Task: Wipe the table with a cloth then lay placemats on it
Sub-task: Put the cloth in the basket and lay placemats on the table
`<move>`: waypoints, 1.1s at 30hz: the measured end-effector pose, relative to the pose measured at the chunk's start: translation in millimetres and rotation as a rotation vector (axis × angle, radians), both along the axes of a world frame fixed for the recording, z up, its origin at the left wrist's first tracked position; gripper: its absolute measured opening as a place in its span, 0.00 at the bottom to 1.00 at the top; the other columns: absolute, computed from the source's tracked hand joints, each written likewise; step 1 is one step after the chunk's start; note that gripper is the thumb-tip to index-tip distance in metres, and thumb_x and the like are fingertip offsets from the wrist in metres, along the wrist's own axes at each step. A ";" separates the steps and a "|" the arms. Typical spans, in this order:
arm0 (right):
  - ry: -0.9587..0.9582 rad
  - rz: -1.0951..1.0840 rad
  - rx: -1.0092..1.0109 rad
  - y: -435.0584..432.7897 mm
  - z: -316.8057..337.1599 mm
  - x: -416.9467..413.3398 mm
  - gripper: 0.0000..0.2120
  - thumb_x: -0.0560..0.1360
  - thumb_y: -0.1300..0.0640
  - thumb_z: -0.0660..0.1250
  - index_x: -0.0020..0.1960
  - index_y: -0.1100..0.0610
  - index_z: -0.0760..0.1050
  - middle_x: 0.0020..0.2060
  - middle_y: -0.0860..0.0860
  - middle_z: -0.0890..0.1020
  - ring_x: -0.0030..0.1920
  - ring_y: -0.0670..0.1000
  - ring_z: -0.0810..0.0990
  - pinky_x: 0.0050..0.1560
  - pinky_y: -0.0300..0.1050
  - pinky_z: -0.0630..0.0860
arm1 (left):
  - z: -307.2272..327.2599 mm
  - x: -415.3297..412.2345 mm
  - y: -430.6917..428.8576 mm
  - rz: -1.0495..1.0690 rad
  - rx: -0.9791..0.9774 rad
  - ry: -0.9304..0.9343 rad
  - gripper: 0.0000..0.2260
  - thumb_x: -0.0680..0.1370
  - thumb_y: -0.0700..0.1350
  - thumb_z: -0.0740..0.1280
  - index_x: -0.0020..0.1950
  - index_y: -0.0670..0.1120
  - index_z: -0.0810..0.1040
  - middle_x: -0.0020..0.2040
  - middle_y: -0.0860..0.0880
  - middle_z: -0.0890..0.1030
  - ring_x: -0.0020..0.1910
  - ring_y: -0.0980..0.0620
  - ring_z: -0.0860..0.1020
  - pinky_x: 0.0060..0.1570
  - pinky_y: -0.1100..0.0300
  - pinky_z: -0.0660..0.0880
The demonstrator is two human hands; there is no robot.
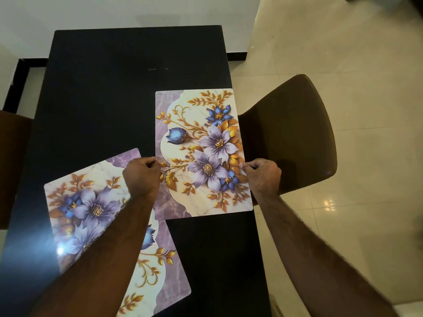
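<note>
from the left edge we see part of a brown seat (11,156) drawn up to the black table (109,88). on the table's near left portion lies the tilted placemat (91,202), printed with purple and blue flowers and gold leaves, turned at an angle to the table edges and partly covered by the left forearm. the left hand (143,177) comes next: its fingers are curled tightly inward and pinch the left long edge of the second placemat (201,145). this second placemat sits square to the table, with its right long side along the table's right edge and its near left corner meeting the tilted placemat. we cannot tell whether it lies flat or is raised slightly. the right hand (263,177) has its fingers likewise curled, thumb and forefinger nipping the mat's right edge. just beside the table stands a brown chair (297,133) on the pale tiled floor (366,88).
</note>
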State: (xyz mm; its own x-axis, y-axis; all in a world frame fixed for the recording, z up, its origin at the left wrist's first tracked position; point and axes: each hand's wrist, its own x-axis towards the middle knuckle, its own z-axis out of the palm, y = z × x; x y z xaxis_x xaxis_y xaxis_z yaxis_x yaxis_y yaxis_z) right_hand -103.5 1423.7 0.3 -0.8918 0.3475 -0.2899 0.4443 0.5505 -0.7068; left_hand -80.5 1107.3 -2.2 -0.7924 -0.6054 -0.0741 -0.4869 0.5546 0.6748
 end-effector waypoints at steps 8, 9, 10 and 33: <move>-0.003 0.013 0.037 -2.6 4.0 2.4 0.10 0.80 0.51 0.80 0.53 0.58 0.88 0.38 0.40 0.81 0.40 0.41 0.83 0.38 0.37 0.79 | 0.0 -1.3 -3.9 0.053 0.036 -0.023 0.13 0.81 0.50 0.79 0.58 0.42 0.91 0.51 0.45 0.91 0.41 0.54 0.86 0.48 0.52 0.87; -0.003 0.013 0.041 -2.6 4.0 2.2 0.10 0.81 0.51 0.79 0.53 0.58 0.89 0.38 0.41 0.82 0.41 0.43 0.85 0.39 0.39 0.80 | -0.5 -1.4 -4.4 0.048 0.039 -0.022 0.13 0.81 0.50 0.79 0.58 0.42 0.91 0.50 0.46 0.91 0.38 0.57 0.84 0.45 0.56 0.86; -0.001 0.013 0.050 -2.8 3.5 2.1 0.09 0.81 0.51 0.79 0.53 0.58 0.89 0.39 0.42 0.82 0.42 0.44 0.85 0.39 0.40 0.80 | -1.1 -1.2 -4.7 0.041 0.040 -0.022 0.12 0.81 0.50 0.79 0.57 0.42 0.91 0.49 0.46 0.91 0.36 0.60 0.82 0.41 0.61 0.83; -0.366 0.562 0.338 -174.9 58.5 250.0 0.31 0.80 0.36 0.75 0.77 0.52 0.76 0.71 0.50 0.79 0.69 0.50 0.79 0.66 0.45 0.81 | 64.9 328.2 -75.9 0.493 0.160 -0.642 0.30 0.79 0.58 0.79 0.69 0.38 0.77 0.73 0.30 0.70 0.72 0.28 0.68 0.65 0.39 0.72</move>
State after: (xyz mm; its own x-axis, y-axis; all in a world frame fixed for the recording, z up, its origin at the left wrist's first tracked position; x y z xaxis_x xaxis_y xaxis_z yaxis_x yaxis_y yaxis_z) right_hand 146.5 1248.8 58.8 -0.8283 -0.0093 -0.5602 0.2062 0.9246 -0.3203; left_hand 247.8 1031.4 62.7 -0.2130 -0.8163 -0.5370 -0.9670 0.0975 0.2354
